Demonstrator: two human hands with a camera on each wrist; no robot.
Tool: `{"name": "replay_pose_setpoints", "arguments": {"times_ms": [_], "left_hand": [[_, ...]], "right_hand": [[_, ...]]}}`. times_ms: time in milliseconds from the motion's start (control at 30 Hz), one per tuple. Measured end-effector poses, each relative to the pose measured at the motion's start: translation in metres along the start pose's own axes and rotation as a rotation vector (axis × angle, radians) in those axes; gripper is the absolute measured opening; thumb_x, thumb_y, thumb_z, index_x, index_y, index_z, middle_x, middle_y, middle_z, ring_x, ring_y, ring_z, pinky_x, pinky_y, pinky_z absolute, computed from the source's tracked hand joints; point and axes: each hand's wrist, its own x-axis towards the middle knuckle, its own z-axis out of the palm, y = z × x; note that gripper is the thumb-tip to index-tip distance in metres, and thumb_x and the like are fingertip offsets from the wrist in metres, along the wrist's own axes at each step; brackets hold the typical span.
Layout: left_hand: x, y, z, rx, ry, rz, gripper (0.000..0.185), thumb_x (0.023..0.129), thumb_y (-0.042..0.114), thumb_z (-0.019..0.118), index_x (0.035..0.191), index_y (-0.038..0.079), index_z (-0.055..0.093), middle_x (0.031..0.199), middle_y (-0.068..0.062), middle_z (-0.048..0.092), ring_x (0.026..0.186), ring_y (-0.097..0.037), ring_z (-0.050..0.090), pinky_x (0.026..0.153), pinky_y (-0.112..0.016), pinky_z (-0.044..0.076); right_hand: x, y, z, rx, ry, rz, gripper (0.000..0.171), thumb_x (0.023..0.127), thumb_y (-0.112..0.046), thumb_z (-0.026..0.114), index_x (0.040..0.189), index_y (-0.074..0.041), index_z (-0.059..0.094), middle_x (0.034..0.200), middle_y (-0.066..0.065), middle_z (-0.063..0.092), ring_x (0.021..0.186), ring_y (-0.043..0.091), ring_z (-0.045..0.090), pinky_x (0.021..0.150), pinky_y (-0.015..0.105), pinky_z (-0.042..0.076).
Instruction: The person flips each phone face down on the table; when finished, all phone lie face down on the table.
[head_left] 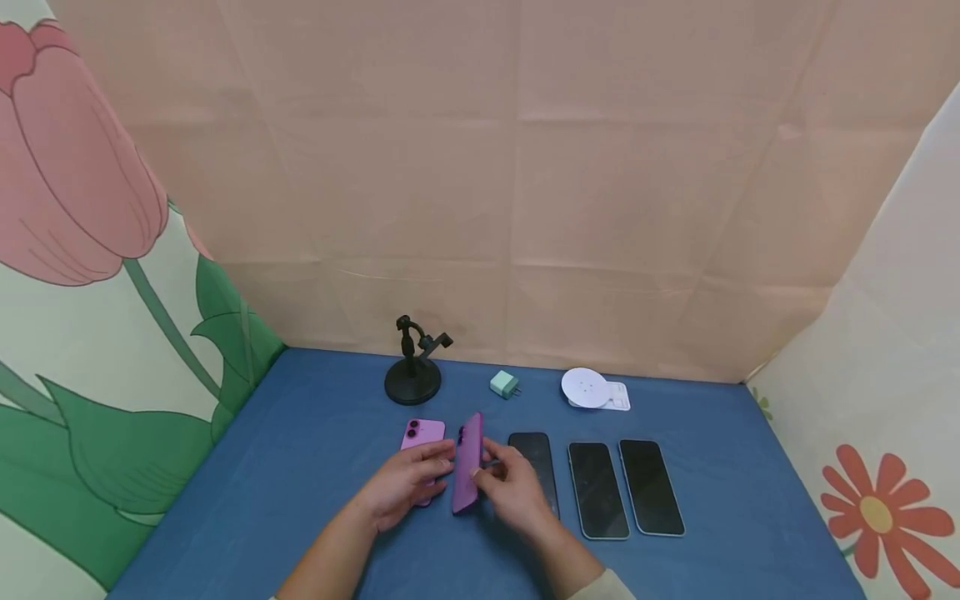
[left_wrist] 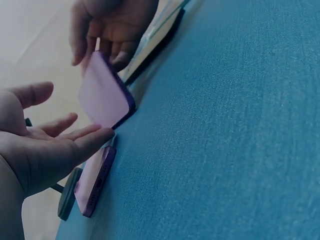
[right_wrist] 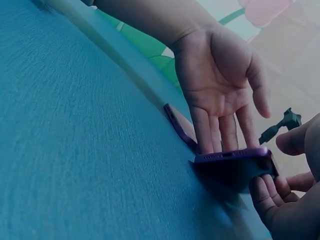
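Note:
My right hand grips a purple smartphone by its right side. The phone is tilted up on edge, its back and cameras facing left and its dark screen facing the right palm. In the right wrist view, the right fingertips sit against the screen side. My left hand is held with fingers extended, the fingertips right at the phone's back. A second, pinkish-purple phone lies back up on the blue cloth, partly hidden by the left hand.
Right of the hands lie three dark-screened phones: one partly behind the right hand, one in the middle, one at the far right. Behind stand a black phone stand, a mint charger plug and a white disc on a white card.

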Motion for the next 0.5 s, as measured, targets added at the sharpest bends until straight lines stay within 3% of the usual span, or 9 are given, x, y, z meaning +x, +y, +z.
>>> {"name": "replay_pose_setpoints", "arguments": {"times_ms": [200, 500], "left_hand": [[0.0018, -0.0019, -0.0004, 0.025, 0.011, -0.003, 0.060, 0.106, 0.023, 0.060, 0.157, -0.002, 0.040, 0.161, -0.021, 0.041, 0.147, -0.038, 0.040, 0.117, -0.056, 0.036], [0.0019, -0.0006, -0.0001, 0.028, 0.017, -0.007, 0.059, 0.106, 0.022, 0.060, 0.156, -0.005, 0.040, 0.160, -0.023, 0.041, 0.146, -0.036, 0.042, 0.119, -0.053, 0.032]], "right_hand": [[-0.0006, 0.0056, -0.0035, 0.022, -0.012, 0.057, 0.054, 0.098, -0.019, 0.072, 0.146, 0.000, 0.057, 0.119, 0.011, 0.062, 0.096, 0.023, 0.060, 0.070, 0.027, 0.055], [-0.0008, 0.0068, -0.0091, -0.008, -0.025, 0.063, 0.055, 0.098, -0.020, 0.071, 0.145, 0.005, 0.056, 0.112, 0.011, 0.062, 0.087, 0.021, 0.059, 0.062, 0.026, 0.053]]}}
